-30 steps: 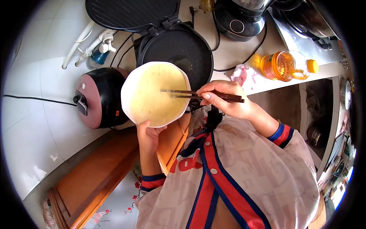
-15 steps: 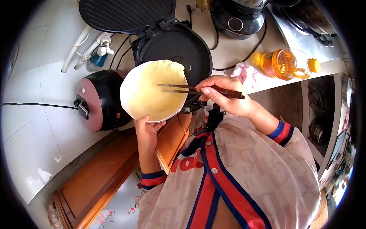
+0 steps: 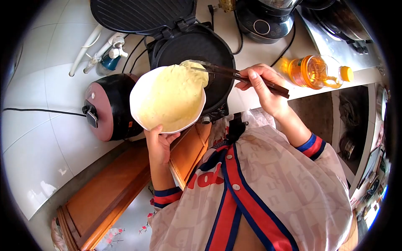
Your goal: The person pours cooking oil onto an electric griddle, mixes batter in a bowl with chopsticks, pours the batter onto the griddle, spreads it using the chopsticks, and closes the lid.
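Note:
My left hand (image 3: 161, 144) grips the near rim of a white bowl (image 3: 135, 109), thumb over the edge and fingers beneath. Thick pale yellow batter (image 3: 169, 100) coats the inside and bulges over the far right rim. That rim overhangs the round black plate of an electric griddle (image 3: 188, 46), whose ridged lid (image 3: 142, 14) is raised. In my right hand (image 3: 268, 85) is a pair of dark chopsticks (image 3: 234, 74), their tips in the batter at the rim. The bowl covers the near left part of the plate.
A pink and black electric cooker (image 3: 111, 106) stands left of the bowl. On the right lies a bottle of yellow oil (image 3: 316, 72). Behind are a black appliance base (image 3: 264, 23) and cords. Wooden cabinet doors (image 3: 113, 192) are below on the left.
The chopsticks have moved from the middle of the bowl to its far right rim, my right hand shifting right and slightly up. Batter has gathered over that rim.

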### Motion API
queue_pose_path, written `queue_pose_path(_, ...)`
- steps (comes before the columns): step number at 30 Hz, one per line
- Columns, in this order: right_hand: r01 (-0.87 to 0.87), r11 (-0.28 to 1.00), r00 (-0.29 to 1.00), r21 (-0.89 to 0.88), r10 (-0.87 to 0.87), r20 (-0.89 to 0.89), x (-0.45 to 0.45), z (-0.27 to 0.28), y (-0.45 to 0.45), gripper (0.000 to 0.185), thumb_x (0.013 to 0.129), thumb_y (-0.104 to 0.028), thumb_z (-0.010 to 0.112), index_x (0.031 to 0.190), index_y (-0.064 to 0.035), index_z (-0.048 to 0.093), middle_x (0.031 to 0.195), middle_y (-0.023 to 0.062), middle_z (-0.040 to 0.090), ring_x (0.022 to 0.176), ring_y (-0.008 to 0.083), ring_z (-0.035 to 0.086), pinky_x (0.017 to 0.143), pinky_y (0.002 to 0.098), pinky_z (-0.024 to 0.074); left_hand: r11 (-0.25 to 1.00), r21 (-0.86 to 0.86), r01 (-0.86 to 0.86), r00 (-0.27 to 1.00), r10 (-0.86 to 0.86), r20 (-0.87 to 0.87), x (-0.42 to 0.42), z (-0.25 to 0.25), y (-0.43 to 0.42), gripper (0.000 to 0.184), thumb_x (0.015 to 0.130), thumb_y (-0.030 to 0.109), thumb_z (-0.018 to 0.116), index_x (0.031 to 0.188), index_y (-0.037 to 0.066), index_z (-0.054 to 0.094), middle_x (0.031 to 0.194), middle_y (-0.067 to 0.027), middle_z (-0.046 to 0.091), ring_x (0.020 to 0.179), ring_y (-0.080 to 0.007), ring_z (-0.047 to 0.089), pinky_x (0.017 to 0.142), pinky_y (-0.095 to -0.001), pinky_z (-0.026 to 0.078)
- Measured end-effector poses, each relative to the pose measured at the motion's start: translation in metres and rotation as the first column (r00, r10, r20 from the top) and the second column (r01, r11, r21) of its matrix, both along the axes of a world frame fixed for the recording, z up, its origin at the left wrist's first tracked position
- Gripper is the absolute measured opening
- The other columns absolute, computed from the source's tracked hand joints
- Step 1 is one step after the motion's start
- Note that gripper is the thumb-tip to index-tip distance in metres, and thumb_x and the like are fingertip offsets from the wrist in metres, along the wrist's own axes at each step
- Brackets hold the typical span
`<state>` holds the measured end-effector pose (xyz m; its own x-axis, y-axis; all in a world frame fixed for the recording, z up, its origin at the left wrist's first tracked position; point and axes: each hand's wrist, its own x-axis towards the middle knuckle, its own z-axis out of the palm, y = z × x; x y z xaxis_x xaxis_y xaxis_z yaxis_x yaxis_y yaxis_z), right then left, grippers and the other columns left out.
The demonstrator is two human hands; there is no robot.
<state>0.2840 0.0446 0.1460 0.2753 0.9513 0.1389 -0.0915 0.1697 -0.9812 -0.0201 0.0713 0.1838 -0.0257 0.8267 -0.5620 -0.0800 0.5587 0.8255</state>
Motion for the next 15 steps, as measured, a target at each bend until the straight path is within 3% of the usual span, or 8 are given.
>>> queue_pose_path(2,0.002,1.0,0.993,-0.006,-0.001,0.122,0.004,-0.002,-0.001,0.018,0.092,-0.009,0.053,0.092,0.0069,0.062,0.083,0.0115,0.062,0.07,0.0158,0.066,0.063,0.023,0.0518,1.0,0.007,0.001,1.0,-0.001,0.004,-0.001,0.001,0.0,0.062,0.079,0.024,0.054,0.131,0.004,0.027,0.117,-0.0172,0.051,0.091,-0.0264,0.063,0.064,-0.0317,0.057)
queue_pose_path(5,-0.025,0.999,0.988,0.025,0.021,0.15,0.005,-0.006,-0.005,0.018,0.092,-0.009,0.054,0.092,0.0067,0.062,0.083,0.0113,0.062,0.07,0.0152,0.065,0.063,0.0232,0.052,1.0,0.017,-0.009,1.0,0.009,0.004,-0.001,0.004,-0.001,0.061,0.08,0.023,0.054,0.131,0.004,0.027,0.117,-0.0172,0.052,0.09,-0.0266,0.063,0.064,-0.032,0.058)
queue_pose_path(15,-0.016,1.0,0.991,-0.007,0.017,0.131,0.004,-0.004,-0.012,0.017,0.092,-0.009,0.054,0.093,0.0061,0.062,0.082,0.0101,0.061,0.072,0.015,0.066,0.063,0.0227,0.0522,0.998,0.06,-0.012,0.999,0.015,-0.049,-0.002,0.009,-0.001,0.061,0.08,0.021,0.053,0.132,0.004,0.026,0.118,-0.0173,0.051,0.092,-0.0271,0.063,0.065,-0.0323,0.057)
